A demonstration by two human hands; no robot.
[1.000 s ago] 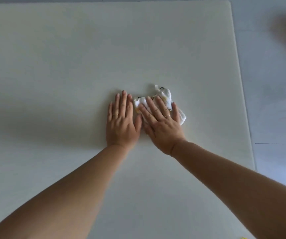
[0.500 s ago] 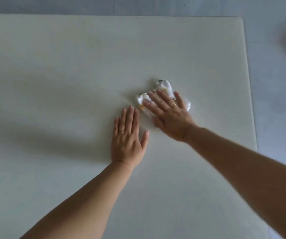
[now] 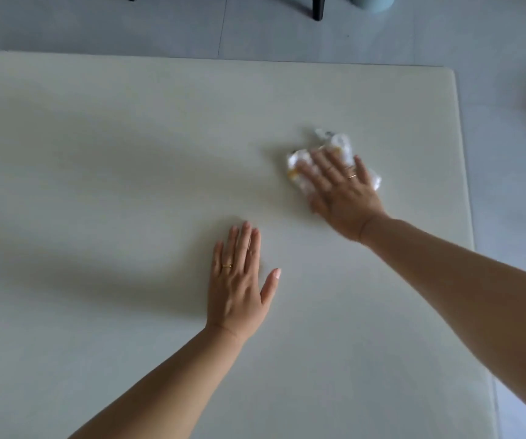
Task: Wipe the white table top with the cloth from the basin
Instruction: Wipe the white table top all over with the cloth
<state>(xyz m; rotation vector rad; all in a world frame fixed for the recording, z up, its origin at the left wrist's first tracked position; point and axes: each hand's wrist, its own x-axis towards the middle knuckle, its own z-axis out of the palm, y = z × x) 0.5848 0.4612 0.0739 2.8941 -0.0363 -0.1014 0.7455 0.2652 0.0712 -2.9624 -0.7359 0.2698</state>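
Observation:
A crumpled white cloth (image 3: 337, 144) with small dark and yellow marks lies on the white table top (image 3: 112, 160), toward its far right corner. My right hand (image 3: 341, 188) presses flat on the cloth with straight fingers, and the cloth shows beyond the fingertips and on both sides of the hand. My left hand (image 3: 238, 283) rests flat on the bare table, nearer to me and to the left of the cloth, with fingers straight and the thumb spread. The basin is not in view.
The table's far edge (image 3: 192, 60) and right edge (image 3: 464, 185) border a pale tiled floor. Beyond the far edge stand a dark furniture leg (image 3: 317, 7) and a pale blue round object (image 3: 372, 1).
My right hand has slid the cloth away from me and to the right, apart from the left hand. The left hand has stayed flat on the table. The view has tilted up toward the far edge.

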